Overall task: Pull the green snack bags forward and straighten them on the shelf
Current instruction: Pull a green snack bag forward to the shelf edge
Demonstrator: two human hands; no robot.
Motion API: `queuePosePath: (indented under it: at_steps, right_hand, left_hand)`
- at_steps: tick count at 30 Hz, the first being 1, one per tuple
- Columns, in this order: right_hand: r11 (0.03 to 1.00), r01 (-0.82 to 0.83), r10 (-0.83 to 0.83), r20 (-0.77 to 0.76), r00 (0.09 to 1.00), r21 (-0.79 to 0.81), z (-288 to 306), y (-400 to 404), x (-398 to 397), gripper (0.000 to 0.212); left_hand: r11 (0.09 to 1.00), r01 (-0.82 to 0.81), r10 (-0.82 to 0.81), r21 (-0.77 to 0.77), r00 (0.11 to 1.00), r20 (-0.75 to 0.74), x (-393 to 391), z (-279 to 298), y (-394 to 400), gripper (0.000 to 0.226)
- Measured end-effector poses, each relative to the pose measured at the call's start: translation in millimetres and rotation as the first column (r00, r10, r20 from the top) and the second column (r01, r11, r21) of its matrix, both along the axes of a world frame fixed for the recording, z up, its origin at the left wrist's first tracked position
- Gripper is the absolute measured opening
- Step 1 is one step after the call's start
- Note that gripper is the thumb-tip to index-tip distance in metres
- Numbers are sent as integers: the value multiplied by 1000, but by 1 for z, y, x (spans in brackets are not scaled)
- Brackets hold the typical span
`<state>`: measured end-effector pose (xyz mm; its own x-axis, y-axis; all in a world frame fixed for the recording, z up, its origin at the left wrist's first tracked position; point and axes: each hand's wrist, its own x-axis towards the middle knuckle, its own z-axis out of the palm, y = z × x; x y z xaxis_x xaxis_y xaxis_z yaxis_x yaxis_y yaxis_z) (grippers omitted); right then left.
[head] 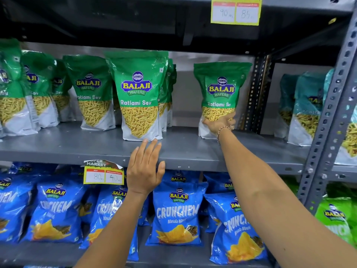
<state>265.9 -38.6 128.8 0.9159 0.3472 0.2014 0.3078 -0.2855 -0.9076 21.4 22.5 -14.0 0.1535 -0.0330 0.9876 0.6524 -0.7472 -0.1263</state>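
A grey metal shelf (pixel 185 151) runs across a shop rack, its painted top scuffed and its front lip chipped in spots. A slotted grey upright (pixel 328 117) stands at the right, and the dark underside of the next shelf up carries a yellow price tag (pixel 236 10). A second yellow price label (pixel 104 176) hangs from the shelf lip at left.

The green snack bags stand upright along the shelf — a crowded group at far left (pixel 29 89), one bag set back (pixel 94 93), and a front bag (pixel 139 95) heading a short row near the middle, closest to the shelf edge. Well apart to the right stands a single green bag (pixel 221 93), set farther back.

The right hand (pixel 220 122) reaches in and grips the lower part of that single bag, fingers curled around its front; a thin bracelet (pixel 222 131) circles the wrist. The left hand (pixel 144 171) is flat and open, fingers together and pointing up, its fingertips just below the base of the front bag; whether they touch it is unclear.

On the shelf below lie blue snack bags (pixel 177 213), leaning in loose rows. Teal bags (pixel 305 109) stand in the next bay at right.
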Motion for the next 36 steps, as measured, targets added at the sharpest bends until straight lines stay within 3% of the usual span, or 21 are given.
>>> queuePosePath:
  at_steps: [7, 36]
  right_hand:
    - [999, -43, 43, 6, 999, -7, -1, -26, -17, 131]
    - [996, 92, -92, 174, 981, 7, -12, -114, -84, 123]
  left_hand:
    - [998, 12, -14, -64, 999, -43, -3, 1, -4, 49]
    - [963, -6, -46, -268, 981, -186, -15, 8, -21, 53]
